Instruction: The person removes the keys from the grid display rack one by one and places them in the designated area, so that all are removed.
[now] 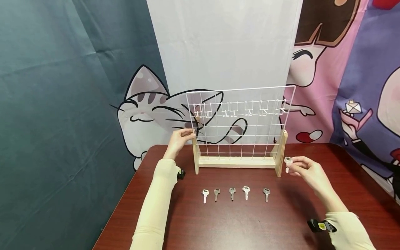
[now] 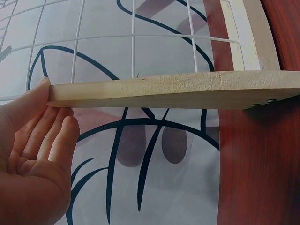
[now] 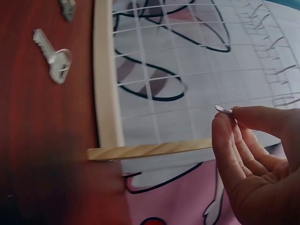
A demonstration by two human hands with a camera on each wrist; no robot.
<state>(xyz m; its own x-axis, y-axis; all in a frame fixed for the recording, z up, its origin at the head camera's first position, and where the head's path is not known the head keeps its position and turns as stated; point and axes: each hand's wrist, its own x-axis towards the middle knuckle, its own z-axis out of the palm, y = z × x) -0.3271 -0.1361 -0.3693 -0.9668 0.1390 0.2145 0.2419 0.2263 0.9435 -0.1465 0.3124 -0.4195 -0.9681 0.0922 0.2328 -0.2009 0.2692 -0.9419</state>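
A white wire grid rack [image 1: 240,125] with wooden side supports stands on the table. My left hand [image 1: 180,139] holds the top of its left wooden support [image 2: 140,89], thumb on one face and fingertips at the other. Off the rack's right side, my right hand [image 1: 307,170] pinches a silver key [image 1: 288,164] between thumb and fingers, its blade pointing down. In the right wrist view only a thin edge of that key [image 3: 224,111] shows at the fingertips. Several loose keys [image 1: 232,193] lie in a row on the table in front of the rack.
White hooks [image 1: 231,113] line the upper part of the grid. A jagged grey piece [image 2: 5,52], like a key's blade, shows at the left wrist view's edge. The reddish-brown table [image 1: 237,225] backs onto a printed cloth [image 1: 225,45].
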